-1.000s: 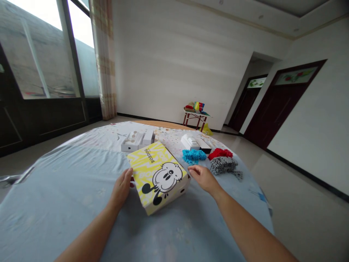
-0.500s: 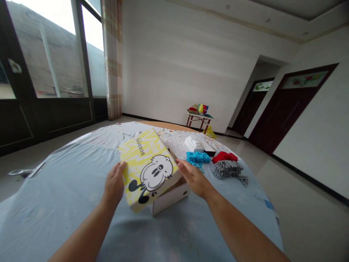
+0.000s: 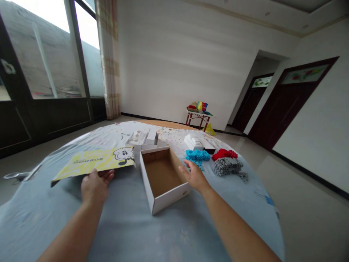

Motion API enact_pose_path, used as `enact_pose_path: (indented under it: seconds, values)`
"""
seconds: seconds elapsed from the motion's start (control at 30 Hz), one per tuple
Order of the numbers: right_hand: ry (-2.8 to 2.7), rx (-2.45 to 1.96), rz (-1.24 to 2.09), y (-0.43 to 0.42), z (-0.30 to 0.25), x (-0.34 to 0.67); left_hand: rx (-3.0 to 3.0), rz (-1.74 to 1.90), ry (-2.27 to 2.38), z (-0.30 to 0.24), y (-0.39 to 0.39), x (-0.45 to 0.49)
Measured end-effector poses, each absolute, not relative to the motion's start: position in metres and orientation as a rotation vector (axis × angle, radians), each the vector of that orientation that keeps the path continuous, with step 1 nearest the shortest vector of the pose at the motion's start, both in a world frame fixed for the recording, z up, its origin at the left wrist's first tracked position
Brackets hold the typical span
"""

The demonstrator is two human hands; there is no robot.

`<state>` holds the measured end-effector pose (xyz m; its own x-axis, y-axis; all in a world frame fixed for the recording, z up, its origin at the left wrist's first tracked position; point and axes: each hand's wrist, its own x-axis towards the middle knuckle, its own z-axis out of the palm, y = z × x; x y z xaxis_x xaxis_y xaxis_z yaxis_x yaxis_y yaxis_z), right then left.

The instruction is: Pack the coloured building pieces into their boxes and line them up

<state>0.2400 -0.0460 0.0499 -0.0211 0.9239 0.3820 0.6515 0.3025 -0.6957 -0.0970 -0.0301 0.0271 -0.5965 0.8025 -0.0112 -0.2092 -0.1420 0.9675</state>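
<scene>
The shoebox lid (image 3: 95, 158), yellow and white with a cartoon dog and "BOBDOG" lettering, is tilted at the left. My left hand (image 3: 95, 185) grips its near edge, fingers partly beneath it. In the middle of the table stands the uncovered white shoebox (image 3: 169, 194); its bare brown inside shows. Beside the box's right wall is my right hand (image 3: 194, 176), fingers apart and holding nothing. Whether it touches the wall, I cannot tell. Just beyond that hand lies a blue bundle of openwork material (image 3: 197, 155).
Red (image 3: 225, 154) and grey (image 3: 228, 168) bundles lie at the right. Behind the blue one are white boxes (image 3: 193, 142) and a dark-sided box (image 3: 208, 146). More white boxes (image 3: 152, 137) stand behind the shoebox. A pale blue cloth (image 3: 122, 225) covers the round table.
The lid has come off the shoebox and moved left in my left hand, exposing the box's inside and the white boxes behind. My right hand stays by the box.
</scene>
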Motion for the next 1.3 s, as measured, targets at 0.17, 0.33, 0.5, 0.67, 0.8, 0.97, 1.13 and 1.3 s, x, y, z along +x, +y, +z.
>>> enact_pose_path:
  seconds: [0.17, 0.33, 0.5, 0.67, 0.8, 0.97, 1.13, 1.3]
  values:
    - [-1.611, -1.426, 0.673, -0.058, 0.048, 0.248, 0.653, 1.351, 1.453, 0.028, -0.026, -0.088]
    - [-1.638, -1.369, 0.719, -0.071, 0.046, 0.249, 0.890, 1.172, 1.522, 0.023, -0.028, -0.077]
    - [-1.670, -1.401, 0.636, -0.071, 0.041, 0.250, 1.113, 1.388, 1.509, 0.017, -0.027, -0.055]
    - [-1.756, -1.314, 0.767, -0.052, 0.052, 0.266, 1.176, 1.585, 1.518, 0.024, -0.028, -0.049]
    - [-1.714, -1.220, 0.970, -0.032, 0.070, 0.286, 1.179, 1.699, 1.547, 0.025, -0.026, -0.057]
    - [-1.671, -1.170, 1.050, -0.020, 0.084, 0.305, 1.255, 1.590, 1.435, 0.023, -0.027, -0.052]
    - [-1.584, -1.188, 1.066, -0.002, 0.067, 0.295, 1.348, 1.231, 1.310, 0.037, -0.045, -0.035]
    - [-1.415, -1.203, 0.856, -0.002, 0.045, 0.286, 1.415, 1.169, 1.340, 0.044, -0.053, -0.028]
